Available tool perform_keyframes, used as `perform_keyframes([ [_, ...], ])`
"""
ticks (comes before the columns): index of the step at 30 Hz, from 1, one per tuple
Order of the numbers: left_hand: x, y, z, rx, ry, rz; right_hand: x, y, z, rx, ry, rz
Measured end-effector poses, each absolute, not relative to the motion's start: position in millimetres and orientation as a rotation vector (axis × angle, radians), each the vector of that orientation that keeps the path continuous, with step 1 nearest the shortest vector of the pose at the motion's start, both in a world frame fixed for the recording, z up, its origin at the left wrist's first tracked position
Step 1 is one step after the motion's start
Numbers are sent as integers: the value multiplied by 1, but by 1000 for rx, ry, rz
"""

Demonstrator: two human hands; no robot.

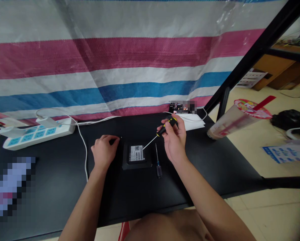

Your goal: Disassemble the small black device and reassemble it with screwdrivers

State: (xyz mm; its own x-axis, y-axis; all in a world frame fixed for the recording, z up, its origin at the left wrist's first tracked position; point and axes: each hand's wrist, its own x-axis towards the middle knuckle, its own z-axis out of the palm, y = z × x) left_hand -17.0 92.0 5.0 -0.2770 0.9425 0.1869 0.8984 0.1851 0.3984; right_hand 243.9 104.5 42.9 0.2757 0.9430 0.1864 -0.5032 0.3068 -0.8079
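The box sits between the hands: black, flat, squarish, a white printed label on its raised middle. The right hand grips a black-and-yellow screwdriver, tip at the label's right border; contact is unclear. The left hand is curled narrow; whether it holds anything, I cannot tell. A second screwdriver lies just left of the right hand. Dark tabletop spreads from the box to the edge between the forearms; a cup stands right of the right hand, near the right edge.
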Motion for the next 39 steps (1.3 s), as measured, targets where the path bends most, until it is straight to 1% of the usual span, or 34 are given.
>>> perform_keyframes([
  [26, -19, 92, 5, 1801, 2321, 665, 244, 104, 47, -739, -750, 1086],
  [39, -19, 90, 5, 1791, 2298, 747, 246, 104, 46, -729, -747, 1086],
])
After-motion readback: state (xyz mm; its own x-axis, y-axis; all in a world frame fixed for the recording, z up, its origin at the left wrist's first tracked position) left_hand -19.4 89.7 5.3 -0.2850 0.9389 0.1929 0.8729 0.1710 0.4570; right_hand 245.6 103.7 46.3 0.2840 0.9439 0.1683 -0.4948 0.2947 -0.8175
